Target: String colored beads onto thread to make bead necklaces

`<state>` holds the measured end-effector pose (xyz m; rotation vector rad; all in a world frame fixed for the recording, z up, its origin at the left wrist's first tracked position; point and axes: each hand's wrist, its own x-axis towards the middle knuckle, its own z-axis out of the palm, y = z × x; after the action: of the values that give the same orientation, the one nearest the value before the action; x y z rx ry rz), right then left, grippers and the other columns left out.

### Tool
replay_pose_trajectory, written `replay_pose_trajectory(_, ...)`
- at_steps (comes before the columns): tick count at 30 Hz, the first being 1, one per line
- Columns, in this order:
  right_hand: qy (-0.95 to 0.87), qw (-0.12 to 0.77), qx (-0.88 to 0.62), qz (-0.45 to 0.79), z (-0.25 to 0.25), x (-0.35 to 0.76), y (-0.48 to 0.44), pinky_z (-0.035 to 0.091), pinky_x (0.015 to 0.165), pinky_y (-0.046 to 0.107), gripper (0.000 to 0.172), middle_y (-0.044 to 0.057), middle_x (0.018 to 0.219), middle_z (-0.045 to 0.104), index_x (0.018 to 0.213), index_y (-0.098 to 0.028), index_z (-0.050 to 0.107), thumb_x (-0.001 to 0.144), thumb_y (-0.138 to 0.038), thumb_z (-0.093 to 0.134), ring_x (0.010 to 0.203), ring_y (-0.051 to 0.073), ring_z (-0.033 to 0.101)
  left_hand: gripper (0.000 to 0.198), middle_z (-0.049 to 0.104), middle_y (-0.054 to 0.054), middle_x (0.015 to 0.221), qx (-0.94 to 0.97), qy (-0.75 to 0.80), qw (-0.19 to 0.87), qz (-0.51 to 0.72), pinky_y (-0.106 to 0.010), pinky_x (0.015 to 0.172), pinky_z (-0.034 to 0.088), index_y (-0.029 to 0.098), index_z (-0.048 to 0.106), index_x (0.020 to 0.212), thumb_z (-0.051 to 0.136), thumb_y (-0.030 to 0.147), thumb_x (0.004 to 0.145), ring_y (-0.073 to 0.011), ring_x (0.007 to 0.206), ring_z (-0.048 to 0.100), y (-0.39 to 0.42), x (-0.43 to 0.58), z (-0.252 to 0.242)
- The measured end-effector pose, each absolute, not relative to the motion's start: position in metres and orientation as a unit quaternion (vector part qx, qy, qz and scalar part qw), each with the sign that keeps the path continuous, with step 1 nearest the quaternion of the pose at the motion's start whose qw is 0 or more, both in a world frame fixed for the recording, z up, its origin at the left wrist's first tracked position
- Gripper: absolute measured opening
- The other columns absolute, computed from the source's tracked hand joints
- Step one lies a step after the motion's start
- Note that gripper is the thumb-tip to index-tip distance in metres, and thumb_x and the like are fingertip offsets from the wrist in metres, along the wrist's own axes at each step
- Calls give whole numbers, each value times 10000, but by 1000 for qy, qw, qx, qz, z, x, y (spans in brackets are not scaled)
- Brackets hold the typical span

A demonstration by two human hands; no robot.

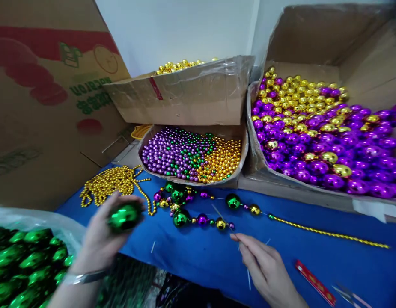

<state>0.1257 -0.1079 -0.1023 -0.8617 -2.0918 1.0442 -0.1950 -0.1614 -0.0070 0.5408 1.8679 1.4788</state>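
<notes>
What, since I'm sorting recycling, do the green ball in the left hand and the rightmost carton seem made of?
Green ball: probably metallic-coated plastic, given its mirror-like glints; glass is possible. Carton: apparently cardboard, matte brown panels with glossy, wrinkled tape.

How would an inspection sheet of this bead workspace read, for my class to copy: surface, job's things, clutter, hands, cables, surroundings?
Surface: blue cloth, beads and strands lying on it.
Job's things: green ball, held; thin rod, held; multicoloured bead string, on the cloth; gold bead strands, piled at left.
Clutter: red flat item; metal-tipped tool, cut off by the frame; white scrap.
Hands: left hand, blurred, holds the green ball; right hand pinches the thin rod.
Cables: nothing seen.
Surroundings: large printed carton at left; middle bead box and right bead box beyond the cloth; more green balls in plastic, lower left.
</notes>
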Motion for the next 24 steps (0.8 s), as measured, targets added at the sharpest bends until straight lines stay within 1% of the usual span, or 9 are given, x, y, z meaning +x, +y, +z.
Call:
replay_pose_trajectory(1,-808,323,-312,381,-102,122,-109,519,743,248,274,51,999,677,1163,-242,562,937,-202,412,835,164,653,368,656,-62,837,140,679,418,587,-383,642,538,128,598,828,417,442,888,-226,760,639,-156,-184,-11)
replay_pose_trajectory(3,-821,326,-301,359,-102,119,-110,521,790,262,273,49,1021,687,1149,-233,567,928,-175,418,892,174,658,372,665,-99,933,61,564,571,594,-406,672,539,133,609,907,446,464,865,-268,841,649,-142,-157,-21)
replay_pose_trajectory(6,-819,319,-326,349,-104,124,-110,533,771,252,267,47,1006,697,1128,-218,579,927,-165,412,885,168,669,381,634,-123,1077,60,440,672,593,-401,753,535,157,579,1088,495,447,855,-298,977,625,-124,-119,-38)
replay_pose_trajectory(10,-815,309,-353,340,-108,135,-112,537,787,256,265,58,1009,696,1115,-202,584,927,-162,403,910,170,668,334,605,-99,1163,114,384,705,586,-277,723,548,200,536,1179,560,259,851,-242,983,634,-116,-95,-52)
replay_pose_trajectory(12,-821,306,-352,330,-110,140,-114,537,799,263,266,60,1007,696,1115,-196,581,923,-156,400,913,172,668,299,622,-119,1130,103,378,716,578,-237,674,553,160,561,1127,547,299,863,-219,910,659,-113,-91,-56)
replay_pose_trajectory(14,-830,301,-349,314,-111,143,-115,539,802,268,271,60,994,698,1117,-193,576,919,-147,397,905,173,671,347,647,-148,1062,76,375,725,573,-253,663,560,116,585,1047,503,407,876,-217,846,671,-108,-88,-59)
replay_pose_trajectory(16,-838,296,-348,298,-112,144,-115,545,791,272,277,60,974,703,1118,-189,575,916,-140,392,877,173,679,383,664,-156,1003,55,373,727,573,-297,703,564,105,591,1000,483,451,875,-226,839,671,-104,-86,-62)
replay_pose_trajectory(20,-848,285,-345,285,-113,145,-115,549,774,281,287,65,959,702,1128,-185,565,912,-131,384,846,175,682,358,677,-152,965,49,376,720,581,-334,796,542,103,599,971,500,432,873,-234,894,659,-99,-84,-64)
replay_pose_trajectory(24,-852,278,-345,280,-114,145,-114,546,749,284,289,58,921,698,1131,-196,557,913,-123,380,813,172,678,333,679,-144,964,55,387,713,582,-339,820,525,110,607,961,513,417,869,-239,935,645,-99,-84,-64)
